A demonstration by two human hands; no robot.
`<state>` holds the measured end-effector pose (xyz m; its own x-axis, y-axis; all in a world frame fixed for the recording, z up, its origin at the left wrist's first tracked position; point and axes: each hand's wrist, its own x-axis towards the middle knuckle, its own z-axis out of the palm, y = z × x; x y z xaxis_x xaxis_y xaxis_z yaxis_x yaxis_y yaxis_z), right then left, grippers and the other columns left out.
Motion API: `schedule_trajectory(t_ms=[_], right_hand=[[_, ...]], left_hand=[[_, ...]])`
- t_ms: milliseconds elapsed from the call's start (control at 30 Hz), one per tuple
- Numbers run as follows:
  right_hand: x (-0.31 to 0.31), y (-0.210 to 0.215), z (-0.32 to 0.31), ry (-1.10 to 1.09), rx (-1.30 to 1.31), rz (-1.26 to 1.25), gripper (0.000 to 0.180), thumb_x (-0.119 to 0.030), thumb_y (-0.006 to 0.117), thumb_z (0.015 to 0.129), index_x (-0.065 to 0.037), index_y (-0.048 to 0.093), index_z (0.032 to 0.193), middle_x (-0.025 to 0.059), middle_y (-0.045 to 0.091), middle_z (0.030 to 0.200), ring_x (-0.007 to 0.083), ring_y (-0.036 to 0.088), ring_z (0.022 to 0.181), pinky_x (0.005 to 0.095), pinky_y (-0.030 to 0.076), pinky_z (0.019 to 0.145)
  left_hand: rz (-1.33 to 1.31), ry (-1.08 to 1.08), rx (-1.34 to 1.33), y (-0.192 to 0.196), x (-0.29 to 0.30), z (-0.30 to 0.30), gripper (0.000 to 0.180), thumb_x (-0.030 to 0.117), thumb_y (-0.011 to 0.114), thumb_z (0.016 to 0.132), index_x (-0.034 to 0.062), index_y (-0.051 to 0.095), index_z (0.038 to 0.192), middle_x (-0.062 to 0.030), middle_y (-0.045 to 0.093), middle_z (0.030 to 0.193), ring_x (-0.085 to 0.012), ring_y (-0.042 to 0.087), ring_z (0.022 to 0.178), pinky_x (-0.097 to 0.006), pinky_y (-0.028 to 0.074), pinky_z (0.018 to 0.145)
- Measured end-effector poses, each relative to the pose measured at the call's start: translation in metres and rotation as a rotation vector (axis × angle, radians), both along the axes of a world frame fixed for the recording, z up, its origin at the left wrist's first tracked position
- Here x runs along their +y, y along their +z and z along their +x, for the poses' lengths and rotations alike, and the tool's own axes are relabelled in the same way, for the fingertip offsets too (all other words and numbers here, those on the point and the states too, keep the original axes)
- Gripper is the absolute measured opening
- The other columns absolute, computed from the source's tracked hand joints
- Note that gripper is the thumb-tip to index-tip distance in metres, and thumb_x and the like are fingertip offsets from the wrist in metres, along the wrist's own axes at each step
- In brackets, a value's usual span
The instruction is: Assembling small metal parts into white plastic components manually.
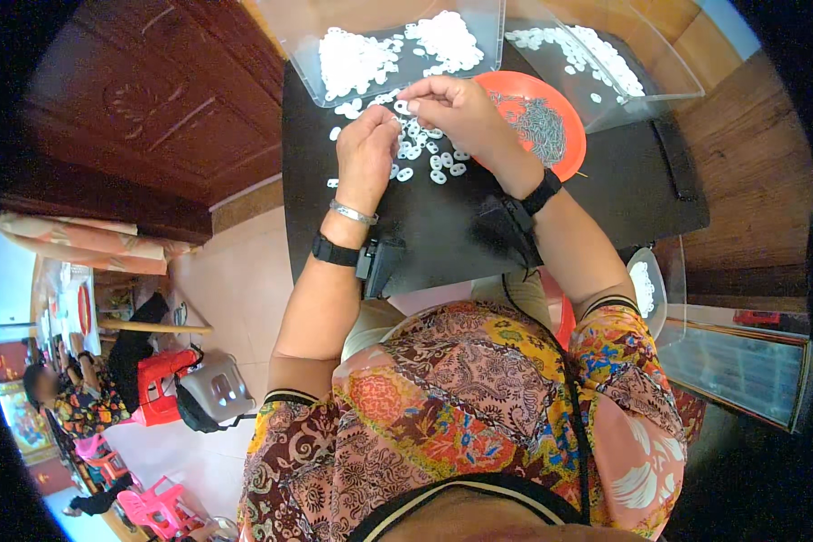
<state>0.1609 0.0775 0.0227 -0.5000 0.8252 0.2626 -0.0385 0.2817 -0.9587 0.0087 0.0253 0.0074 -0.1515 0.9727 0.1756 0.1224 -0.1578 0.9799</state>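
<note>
Above the black table (424, 230), my left hand (367, 144) is closed with its fingers curled together; what they hold, if anything, is hidden. Close to its right, my right hand (468, 116) pinches a white oval plastic piece (401, 107) between thumb and forefinger. Under and around both hands lie several loose white oval pieces (438, 176) with small holes. Just right of my right hand, an orange-red plate (576, 144) holds a heap of thin grey metal pins or nails (543, 131).
At the table's far side stands a clear plastic bin (406, 83) with heaps of white pieces. Another clear bin (655, 95) with more stands far right. A tub of white pieces (641, 287) sits low at right. A person (81, 388) sits in the left background, near a pink stool (161, 508).
</note>
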Motion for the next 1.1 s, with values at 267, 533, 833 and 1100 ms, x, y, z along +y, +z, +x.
schedule_trajectory(t_ms=[267,533,833,1100], right_hand=[[-0.001,0.000,-0.001,-0.013,0.171,-0.080,0.021,-0.012,0.058,0.086,0.001,0.062,0.103,-0.0013,0.059,0.079,0.0030,0.051,0.069,0.0171,0.042,0.063],[0.013,-0.007,0.011,0.283,0.378,-0.657,0.024,-0.010,0.056,0.087,0.001,0.055,0.108,0.0056,0.064,0.085,0.0076,0.059,0.069,0.0205,0.049,0.064],[0.015,-0.010,0.011,0.345,0.412,-0.692,0.021,-0.010,0.056,0.087,-0.001,0.056,0.106,0.0035,0.063,0.082,0.0073,0.060,0.067,0.0204,0.050,0.062],[0.014,-0.013,0.007,0.303,0.351,-0.644,0.021,-0.011,0.058,0.086,-0.001,0.058,0.105,0.0018,0.062,0.080,0.0069,0.060,0.067,0.0195,0.050,0.062]], left_hand=[[-0.025,-0.004,-0.005,0.000,0.001,-0.002,0.015,0.010,0.051,0.080,0.0018,0.054,0.067,0.0009,0.048,0.054,-0.0070,0.043,0.050,-0.023,0.033,0.046],[0.039,-0.030,-0.096,0.001,-0.001,-0.001,0.015,0.010,0.051,0.082,0.0027,0.053,0.069,0.0019,0.047,0.054,-0.0059,0.041,0.049,-0.022,0.032,0.045],[0.059,-0.052,-0.111,0.004,-0.004,0.003,0.015,0.010,0.051,0.082,0.0021,0.053,0.069,0.0020,0.047,0.056,-0.0060,0.042,0.051,-0.021,0.032,0.047],[-0.006,-0.015,-0.048,0.008,-0.006,0.003,0.015,0.010,0.051,0.081,0.0023,0.054,0.067,0.0016,0.048,0.055,-0.0063,0.042,0.049,-0.022,0.032,0.046]])
